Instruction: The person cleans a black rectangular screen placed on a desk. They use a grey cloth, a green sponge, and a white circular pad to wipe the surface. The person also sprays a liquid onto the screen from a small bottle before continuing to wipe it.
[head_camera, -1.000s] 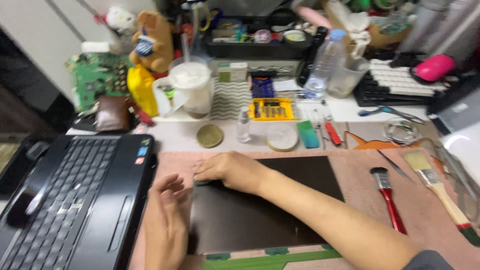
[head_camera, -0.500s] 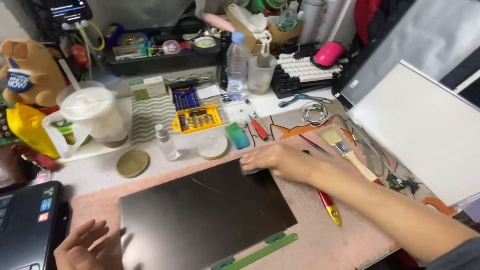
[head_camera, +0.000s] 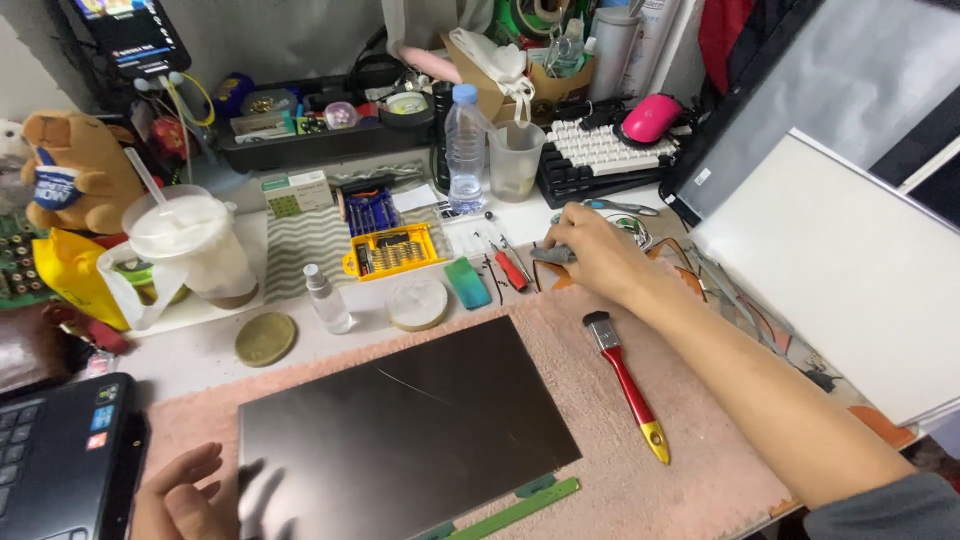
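Observation:
A dark rectangular panel (head_camera: 405, 425) lies flat on a pink mat (head_camera: 620, 470). My left hand (head_camera: 185, 497) hovers at the panel's near left corner, fingers spread, holding nothing. My right hand (head_camera: 592, 252) reaches out past the panel's far right corner and closes on a small grey flat piece (head_camera: 550, 255) beside a red-handled screwdriver (head_camera: 512, 268). A red-handled brush (head_camera: 625, 375) lies on the mat just under my right forearm.
A black laptop (head_camera: 55, 460) sits at the left. A yellow screwdriver bit case (head_camera: 392, 250), teal block (head_camera: 467, 282), small spray bottle (head_camera: 325, 298), water bottle (head_camera: 465, 150), lidded cup (head_camera: 195, 245) and keyboard (head_camera: 600, 150) crowd the back. A white panel (head_camera: 850, 270) leans right.
The view has swung to the right, off the laptop. My right hand left the panel's far edge and moved right to the small grey piece. My left hand came off the panel.

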